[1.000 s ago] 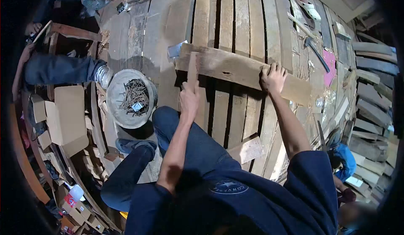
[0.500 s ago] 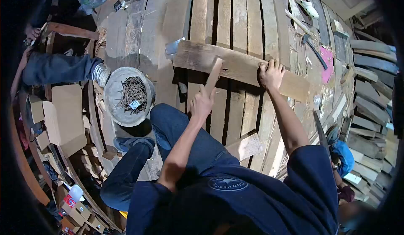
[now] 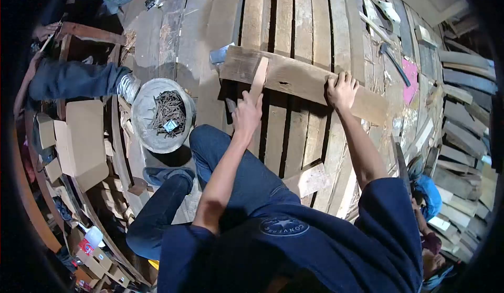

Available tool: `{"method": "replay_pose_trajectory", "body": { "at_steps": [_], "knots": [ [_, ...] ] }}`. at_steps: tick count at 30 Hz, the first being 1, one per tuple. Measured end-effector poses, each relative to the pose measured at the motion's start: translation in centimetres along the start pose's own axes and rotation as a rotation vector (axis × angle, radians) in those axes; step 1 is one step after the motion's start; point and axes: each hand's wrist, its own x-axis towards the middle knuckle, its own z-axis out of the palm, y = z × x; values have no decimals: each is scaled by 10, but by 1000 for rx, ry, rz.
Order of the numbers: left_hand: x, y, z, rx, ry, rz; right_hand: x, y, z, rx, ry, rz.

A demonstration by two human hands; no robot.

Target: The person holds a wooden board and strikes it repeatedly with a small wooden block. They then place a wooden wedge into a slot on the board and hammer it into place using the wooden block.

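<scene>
A wide wooden board (image 3: pixel 303 82) lies slantwise across the spaced planks in front of me. My left hand (image 3: pixel 247 115) is closed around a short, flat wooden stick (image 3: pixel 259 77), whose far end lies over the board's left part. On the right part of the board, my right hand (image 3: pixel 343 90) presses down, fingers bent over its far edge and thumb on the top face. A small dark hole shows in the board between my hands. Left of my knee stands a round grey basin (image 3: pixel 140 130) with many rusty nails (image 3: pixel 170 109) and a small blue-white packet (image 3: pixel 170 126).
A hammer (image 3: pixel 394 62) lies at the right near a pink sheet (image 3: pixel 410 81). Stacked timber (image 3: pixel 464 119) fills the far right. At the left are an open cardboard box (image 3: pixel 85 140) and another person's leg (image 3: pixel 73 81). Another person's shoe (image 3: pixel 387 10) is at upper right.
My left hand has moved left with the wooden stick, which now points more steeply toward the board's left end. My right hand stays on the board.
</scene>
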Motion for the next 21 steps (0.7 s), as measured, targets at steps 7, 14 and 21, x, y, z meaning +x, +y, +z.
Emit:
{"method": "replay_pose_trajectory", "body": {
  "at_steps": [7,14,21],
  "knots": [
    [-17,-24,-16,11,-27,-4,1,-1,-1,-31,-7,-8],
    [1,-9,-16,18,10,49,0,-1,-4,18,-22,0],
    [-18,-19,-5,69,6,-8,2,0,-3,-20,-49,2]
  ]
}}
